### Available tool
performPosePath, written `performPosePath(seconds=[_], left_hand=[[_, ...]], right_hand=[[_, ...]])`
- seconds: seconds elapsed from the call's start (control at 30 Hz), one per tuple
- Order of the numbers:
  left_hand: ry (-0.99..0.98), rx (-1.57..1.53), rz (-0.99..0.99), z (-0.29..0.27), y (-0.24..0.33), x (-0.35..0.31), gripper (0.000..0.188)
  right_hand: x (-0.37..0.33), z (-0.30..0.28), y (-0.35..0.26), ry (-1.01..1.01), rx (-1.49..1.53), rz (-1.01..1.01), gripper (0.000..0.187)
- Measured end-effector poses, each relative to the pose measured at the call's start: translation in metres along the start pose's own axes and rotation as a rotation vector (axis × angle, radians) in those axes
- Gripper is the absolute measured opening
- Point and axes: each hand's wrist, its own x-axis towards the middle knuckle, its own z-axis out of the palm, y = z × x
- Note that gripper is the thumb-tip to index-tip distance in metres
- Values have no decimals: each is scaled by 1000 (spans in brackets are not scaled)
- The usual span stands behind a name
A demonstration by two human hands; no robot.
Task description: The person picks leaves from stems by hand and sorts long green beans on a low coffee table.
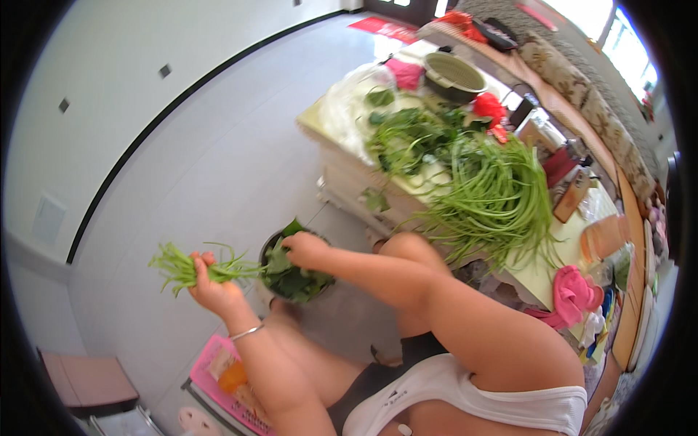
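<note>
My left hand [217, 295] is wrapped round a bunch of thin green stems [174, 267], which stick out on both sides of the fist. Leaves at the bunch's right end hang over a dark round bin [325, 284] on the floor between my legs. Over that bin, my right hand [308, 251] has its fingers closed on a broad green leaf [293, 227]. Dark green leaves [294, 282] fill the bin's top. On the table to the right lies a large heap of long green stems [502, 196], with leafy stalks [411, 138] at its far left end.
The pale table [538, 280] also bears a grey-green colander [454, 76], a clear plastic bag [356, 102], a red bundle [488, 109], a phone [572, 196] and a pink cloth [574, 294]. A pink basket [211, 370] stands by my left arm. Behind the table runs a sofa [582, 87].
</note>
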Motion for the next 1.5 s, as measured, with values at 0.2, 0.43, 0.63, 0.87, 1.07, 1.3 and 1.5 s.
performPosePath(seconds=[0.2, 0.43, 0.63, 0.87, 1.07, 1.3, 1.5], left_hand=[[-66, -69, -116, 42, -6, -20, 13], [-106, -44, -205, 45, -15, -20, 13], [-149, -3, -235, 45, -28, -18, 10], [-120, 9, -307, 46, -38, -13, 8], [-120, 7, -331, 48, -43, -10, 7], [-120, -13, -375, 52, -50, -11, 7], [-105, -30, -380, 51, -49, -11, 6]], right_hand=[[-26, -81, -14, -127, 109, -88, 28], [-38, -214, -32, 204, 349, -93, 24], [-63, -317, 58, 258, -723, 251, 60], [-86, -384, 146, 358, -419, 277, 20], [-68, -444, 134, 782, -312, 70, 23], [-57, -436, 128, 784, -636, 266, 29], [-48, -401, 143, 545, -560, 64, 21]])
